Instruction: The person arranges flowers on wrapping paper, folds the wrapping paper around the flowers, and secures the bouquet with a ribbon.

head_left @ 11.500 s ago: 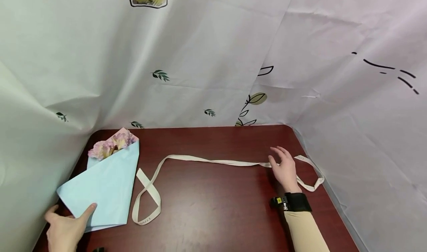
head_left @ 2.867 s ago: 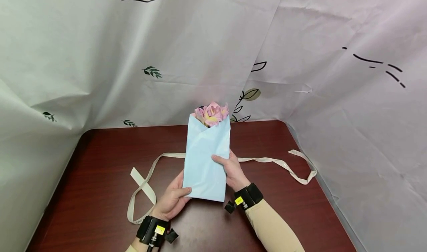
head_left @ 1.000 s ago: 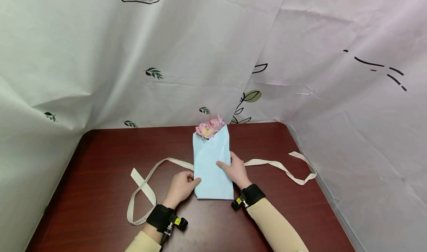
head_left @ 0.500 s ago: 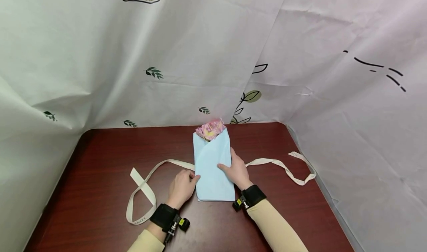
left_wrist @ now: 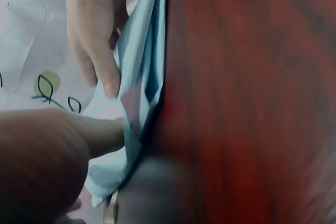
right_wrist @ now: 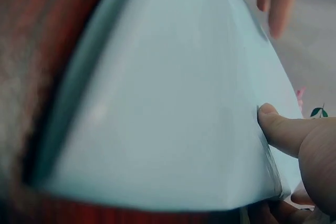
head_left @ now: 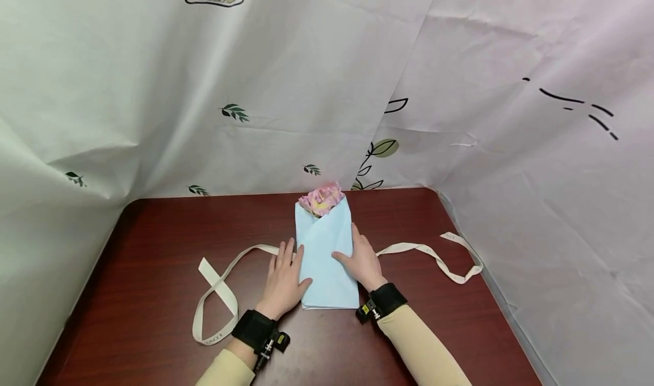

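Head view: shows a flat, folded light-blue paper wrap (head_left: 327,255) at the middle of a dark red-brown wooden table (head_left: 153,255), with a ruffled pink-and-yellow flower (head_left: 323,200) poking from its top; lays the left hand (head_left: 283,284) along its left edge, fingers straight and slightly spread, clasping nothing; grips its right edge with the right hand (head_left: 364,261), thumb on the front; trails a long cream fabric ribbon (head_left: 219,284) with small lettering out from both sides, looped at the left, bent at the right
Left wrist view: looks along layered folds at the wrap's edge, beside the table top; shows the left hand's thumb touching paper, its other fingers mostly hidden, and the right hand's thumb on the wrap
Right wrist view: looks close over the pale blue paper; shows the right hand's thumb pressing the front, other fingers partly hidden below; catches the left hand's straight fingers near the far edge, cannot tell whether touching
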Tool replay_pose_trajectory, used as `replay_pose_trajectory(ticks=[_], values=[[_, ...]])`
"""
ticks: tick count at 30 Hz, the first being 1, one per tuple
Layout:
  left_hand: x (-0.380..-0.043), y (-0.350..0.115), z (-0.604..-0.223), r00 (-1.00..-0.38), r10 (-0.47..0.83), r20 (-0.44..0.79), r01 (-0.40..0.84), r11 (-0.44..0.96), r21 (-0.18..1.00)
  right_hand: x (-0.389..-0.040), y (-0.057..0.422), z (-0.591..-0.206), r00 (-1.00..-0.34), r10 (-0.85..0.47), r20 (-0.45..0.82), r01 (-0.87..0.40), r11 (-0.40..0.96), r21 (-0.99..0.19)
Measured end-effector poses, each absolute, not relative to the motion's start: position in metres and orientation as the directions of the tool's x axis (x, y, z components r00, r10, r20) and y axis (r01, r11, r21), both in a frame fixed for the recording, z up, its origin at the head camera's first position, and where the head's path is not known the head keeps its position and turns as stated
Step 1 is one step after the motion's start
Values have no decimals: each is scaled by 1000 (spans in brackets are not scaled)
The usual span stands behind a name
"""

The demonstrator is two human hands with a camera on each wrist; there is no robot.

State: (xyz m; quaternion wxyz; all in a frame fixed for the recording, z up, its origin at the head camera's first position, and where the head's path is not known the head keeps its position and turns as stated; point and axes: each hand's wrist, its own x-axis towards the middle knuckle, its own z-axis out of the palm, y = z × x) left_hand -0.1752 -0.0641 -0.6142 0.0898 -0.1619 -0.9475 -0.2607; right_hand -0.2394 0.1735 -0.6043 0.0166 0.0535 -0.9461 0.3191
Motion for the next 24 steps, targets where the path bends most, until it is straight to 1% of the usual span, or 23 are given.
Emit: replay_pose_trajectory(ticks=[4,6,9,13,16,19,22,23,24], values=[[-176,-69,-613,-969,215,121,247,836,491,-238,187,-601,-989,-122,89,-150,781,-606],[-176,-70,-614,-974,202,101,226,843,488,-236,199,-598,-984,-146,104,-179,781,-598],[-177,-73,-613,-976,201,89,218,839,498,-235,220,-594,-970,-219,108,-241,784,-573],[-180,-81,-610,-976,210,51,202,798,568,-234,249,-593,-928,-359,101,-358,782,-511],[-183,-93,-605,-982,174,72,180,763,621,-233,267,-596,-899,-427,102,-422,778,-466],[-186,-103,-600,-983,86,164,172,744,645,-231,280,-597,-893,-434,120,-439,778,-449],[-186,-108,-595,-971,-22,239,155,702,695,-228,288,-596,-900,-404,164,-432,773,-465],[-185,-108,-594,-969,-65,238,136,664,735,-227,289,-596,-907,-377,188,-420,770,-481],[-183,-108,-593,-974,-103,201,102,597,796,-226,290,-595,-918,-336,210,-396,769,-502]])
